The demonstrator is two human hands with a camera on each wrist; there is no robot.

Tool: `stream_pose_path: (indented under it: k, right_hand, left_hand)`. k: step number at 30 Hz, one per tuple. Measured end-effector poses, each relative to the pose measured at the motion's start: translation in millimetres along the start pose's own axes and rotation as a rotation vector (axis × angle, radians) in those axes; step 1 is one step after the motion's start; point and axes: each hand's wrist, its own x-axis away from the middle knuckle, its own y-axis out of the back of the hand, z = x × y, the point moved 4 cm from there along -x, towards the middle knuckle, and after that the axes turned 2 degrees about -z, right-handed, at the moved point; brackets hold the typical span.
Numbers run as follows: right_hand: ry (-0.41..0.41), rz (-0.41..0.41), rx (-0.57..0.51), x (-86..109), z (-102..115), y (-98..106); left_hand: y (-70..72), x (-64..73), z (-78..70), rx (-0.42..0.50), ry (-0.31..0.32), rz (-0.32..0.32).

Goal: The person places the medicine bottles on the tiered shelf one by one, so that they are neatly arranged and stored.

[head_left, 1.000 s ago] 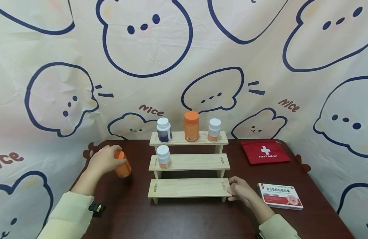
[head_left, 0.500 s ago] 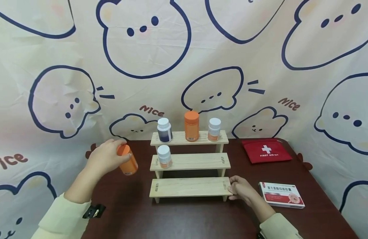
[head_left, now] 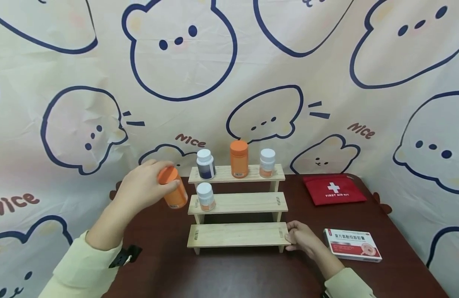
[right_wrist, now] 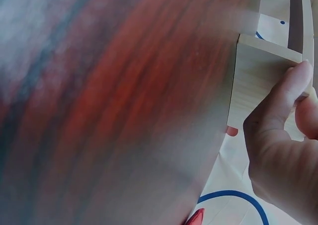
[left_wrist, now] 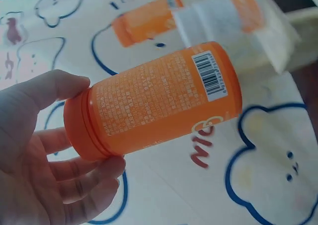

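Observation:
My left hand grips an orange pill bottle by its cap, tilted in the air just left of the wooden shelf. The left wrist view shows thumb and fingers around the cap, with the barcode side of the bottle showing. At the right end of the lowest step, my right hand pinches the edge of the three-step wooden shelf. On the top step stand a white-capped dark-label bottle, another orange bottle and a small white bottle. One more white bottle stands at the middle step's left end.
Right of the shelf, a red first aid pouch lies at the back of the dark brown table. A white and red medicine box lies nearer the front. A cartoon-printed cloth hangs behind.
My left hand has lifted the orange pill bottle up and carried it right, closer to the shelf. My right hand has stayed at the lowest step's end.

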Motion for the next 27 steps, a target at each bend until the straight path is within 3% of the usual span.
stream_pose_path:
  k: [6, 12, 17, 27]
  right_hand:
    - [0.011, 0.004, 0.016, -2.0, 2.9, 0.6]
    - [0.009, 0.012, 0.009, 1.8, -1.0, -0.7]
    - [0.013, 0.007, 0.047, 4.5, -4.5, -3.1]
    - [0.009, -0.015, 0.063, 3.4, 3.2, -1.7]
  left_hand:
    - [0.2, -12.5, -20.0, 0.079, -0.081, -0.015]
    - [-9.5, -26.5, -50.3, 0.131, -0.136, 0.043]
    - [-24.8, -33.2, -70.6, 0.164, -0.168, 0.075]
    - [-59.9, -46.6, -93.8, 0.235, -0.239, 0.153]
